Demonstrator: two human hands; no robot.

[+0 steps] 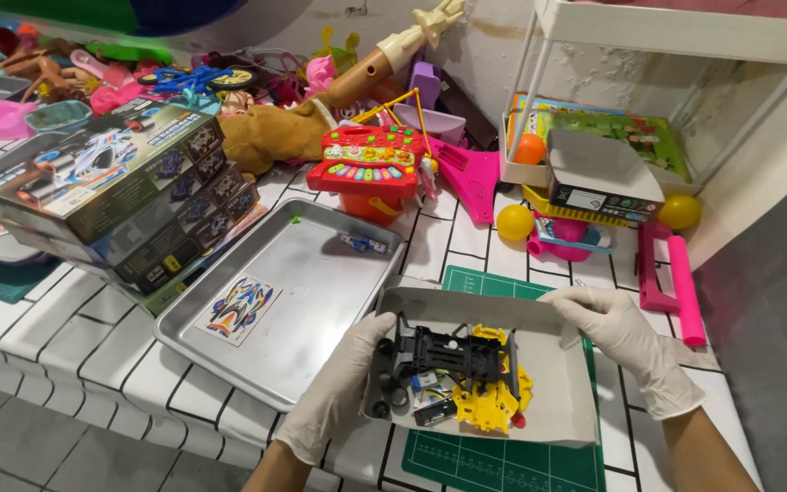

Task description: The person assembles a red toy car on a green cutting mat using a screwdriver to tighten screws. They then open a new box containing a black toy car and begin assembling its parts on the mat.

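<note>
Both my hands wear white gloves. My left hand [343, 383] grips the near-left edge of a shallow grey cardboard box tray [557, 387]. My right hand [630, 342] holds the tray's far-right rim. Inside lie a black toy car chassis [444, 351], yellow plastic parts [494, 396], small black wheels and other small bits. The tray sits over a green cutting mat [494, 460] on the white tiled counter.
A metal baking tray [321, 282] to the left holds a sticker sheet [237, 308] and a small packet [363, 242]. Stacked model-car boxes [120, 196] stand further left. Toys crowd the back: a red toy keyboard [366, 164], yellow balls [515, 221], a box lid [598, 178], a white rack.
</note>
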